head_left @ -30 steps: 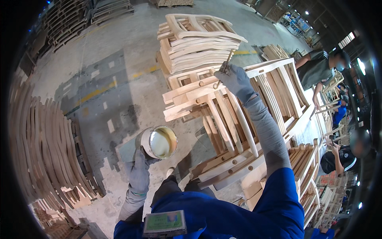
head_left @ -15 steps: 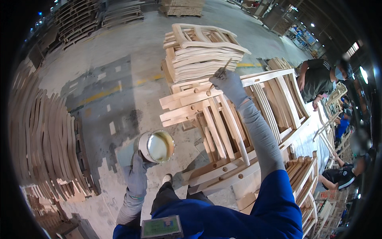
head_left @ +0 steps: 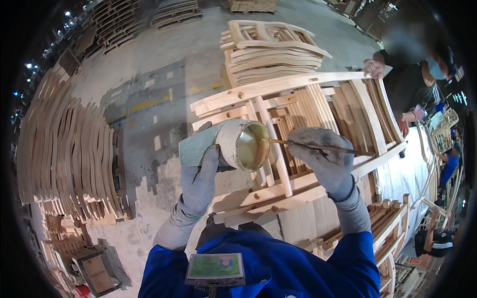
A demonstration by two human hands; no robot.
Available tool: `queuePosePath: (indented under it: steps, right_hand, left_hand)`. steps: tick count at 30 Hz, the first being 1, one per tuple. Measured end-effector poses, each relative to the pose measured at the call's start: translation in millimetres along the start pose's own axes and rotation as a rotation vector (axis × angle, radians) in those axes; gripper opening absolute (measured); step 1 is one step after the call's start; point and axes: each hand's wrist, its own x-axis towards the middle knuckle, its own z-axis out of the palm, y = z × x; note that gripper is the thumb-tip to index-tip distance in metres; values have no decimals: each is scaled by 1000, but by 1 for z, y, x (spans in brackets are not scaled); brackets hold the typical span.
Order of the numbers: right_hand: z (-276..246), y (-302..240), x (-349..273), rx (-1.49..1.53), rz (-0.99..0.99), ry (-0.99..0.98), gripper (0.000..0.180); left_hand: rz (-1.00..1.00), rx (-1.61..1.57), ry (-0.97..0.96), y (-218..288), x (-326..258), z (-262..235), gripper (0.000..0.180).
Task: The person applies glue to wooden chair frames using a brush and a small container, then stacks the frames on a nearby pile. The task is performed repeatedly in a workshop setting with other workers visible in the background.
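Observation:
My gloved left hand grips a pale, stained can with a flat blue-grey piece against its side. The can is tilted toward me, and cream-coloured liquid shows inside. In my gloved right hand is a thin wooden stick; its wet tip reaches the can's mouth, and whether it ends in bristles I cannot tell. Beneath both hands lie stacked wooden chair frames with slats and round holes. Another person's hand touches the far right corner of the top frame.
A pile of curved wooden parts stands beyond the frames. To the left is a tall stack of curved slats. Slatted wooden pieces stand at right, beside a white-covered surface. Pallets stand far back.
My left hand has lifted the can up and right, over the frames. My right hand has come back from the frame's holed end to the can. The other person has leaned in and touches the frame.

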Motion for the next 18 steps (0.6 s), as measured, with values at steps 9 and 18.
queuePosePath:
  steps: [9,18]
  right_hand:
    - [-37,18,-32,439,105,317,13]
    - [-77,68,-9,1065,553,398,15]
  left_hand:
    - [-45,48,-58,-19,3,59,31]
    - [-288,-174,-125,-65,28,80,34]
